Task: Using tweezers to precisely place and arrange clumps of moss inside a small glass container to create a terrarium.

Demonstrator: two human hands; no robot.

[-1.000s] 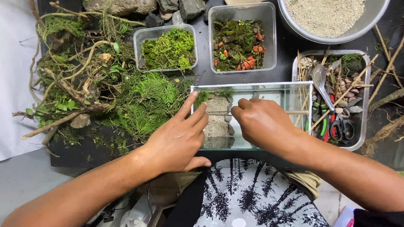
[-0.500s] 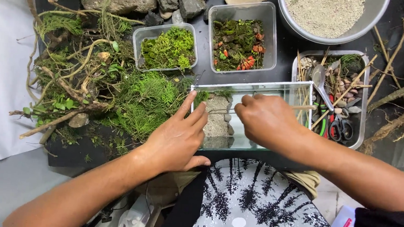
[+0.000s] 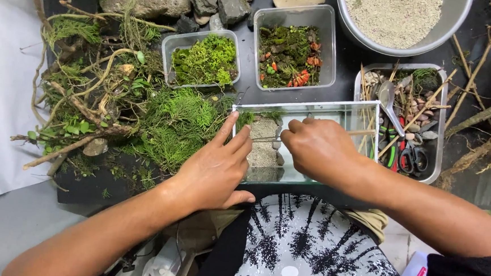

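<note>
A thin pair of tweezers is pinched in the closed grip of the right hand, tips over the grey stone inside the glass tank. The tank's left wall is braced by the left hand, fingers extended, nothing grasped. Green moss lies just beside it on the table.

Packages: two clear plastic tubs, one of green moss, one of dark moss with orange bits.
Labels, signs, screens: none.
</note>
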